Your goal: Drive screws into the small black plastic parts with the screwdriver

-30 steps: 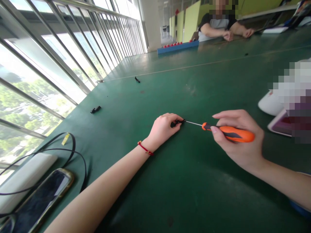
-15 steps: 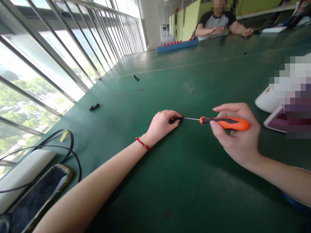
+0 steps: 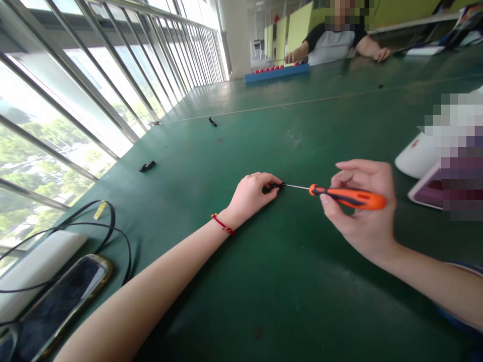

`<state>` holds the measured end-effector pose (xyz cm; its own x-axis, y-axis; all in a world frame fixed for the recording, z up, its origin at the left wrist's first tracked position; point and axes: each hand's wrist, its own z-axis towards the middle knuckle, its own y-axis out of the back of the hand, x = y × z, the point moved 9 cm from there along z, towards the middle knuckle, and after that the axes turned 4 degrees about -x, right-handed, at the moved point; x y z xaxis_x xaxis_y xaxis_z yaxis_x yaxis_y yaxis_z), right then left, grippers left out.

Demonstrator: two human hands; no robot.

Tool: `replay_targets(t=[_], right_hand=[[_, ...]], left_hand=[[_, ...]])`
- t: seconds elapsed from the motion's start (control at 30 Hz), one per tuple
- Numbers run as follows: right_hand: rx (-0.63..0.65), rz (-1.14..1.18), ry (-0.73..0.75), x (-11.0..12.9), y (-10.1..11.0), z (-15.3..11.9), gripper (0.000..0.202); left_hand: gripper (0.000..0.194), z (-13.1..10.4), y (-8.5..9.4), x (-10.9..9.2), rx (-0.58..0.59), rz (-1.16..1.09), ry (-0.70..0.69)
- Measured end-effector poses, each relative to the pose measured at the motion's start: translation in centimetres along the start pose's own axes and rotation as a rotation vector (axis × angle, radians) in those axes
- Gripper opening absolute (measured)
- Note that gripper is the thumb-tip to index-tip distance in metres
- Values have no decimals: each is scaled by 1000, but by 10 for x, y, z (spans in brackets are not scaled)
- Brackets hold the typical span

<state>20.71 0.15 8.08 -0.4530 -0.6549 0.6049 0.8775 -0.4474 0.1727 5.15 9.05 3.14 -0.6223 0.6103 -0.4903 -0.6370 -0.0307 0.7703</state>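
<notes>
Pinched between the fingers of my left hand (image 3: 255,195) is a small black part (image 3: 272,187), low over the green table (image 3: 241,281). An orange and black screwdriver (image 3: 354,198) lies across my right hand (image 3: 372,221), its thumb against the handle and some fingers raised. The thin metal shaft points left, and its tip meets the right end of the black part. What detail the tip sits in is too small to tell. Two more black pieces lie apart on the table, one at the left (image 3: 147,166) and one farther back (image 3: 213,121).
At the lower left are a phone (image 3: 60,306), a white box (image 3: 43,264) and black cables (image 3: 130,251). A metal railing (image 3: 113,75) borders the left side. Across the table a person (image 3: 334,42) sits by a blue rack (image 3: 277,73) with red knobs. White and purple objects (image 3: 418,156) stand at the right.
The screwdriver handle has turned about its length and dipped slightly, with my right hand's fingers shifted. My left hand stays put. The person opposite has moved a hand to the blue rack.
</notes>
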Motion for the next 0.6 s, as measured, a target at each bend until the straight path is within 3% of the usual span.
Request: replay_targets(t=[0.13, 0.2, 0.33, 0.4, 0.53, 0.6], right_hand=[[105, -87, -18, 1, -8, -2, 18], [92, -93, -12, 2, -7, -2, 14], [-30, 14, 25, 0, 3, 0, 39], [-17, 49, -9, -5, 2, 0, 48], [121, -61, -42, -5, -8, -1, 21], [123, -82, 3, 1, -9, -2, 16]], left_hand=[[21, 0, 0, 0, 3, 3, -4], [21, 0, 0, 0, 1, 7, -7], [21, 0, 0, 0, -3, 10, -6], [21, 0, 0, 0, -4, 7, -4], [21, 0, 0, 1, -3, -11, 4], [21, 0, 1, 1, -10, -18, 6]])
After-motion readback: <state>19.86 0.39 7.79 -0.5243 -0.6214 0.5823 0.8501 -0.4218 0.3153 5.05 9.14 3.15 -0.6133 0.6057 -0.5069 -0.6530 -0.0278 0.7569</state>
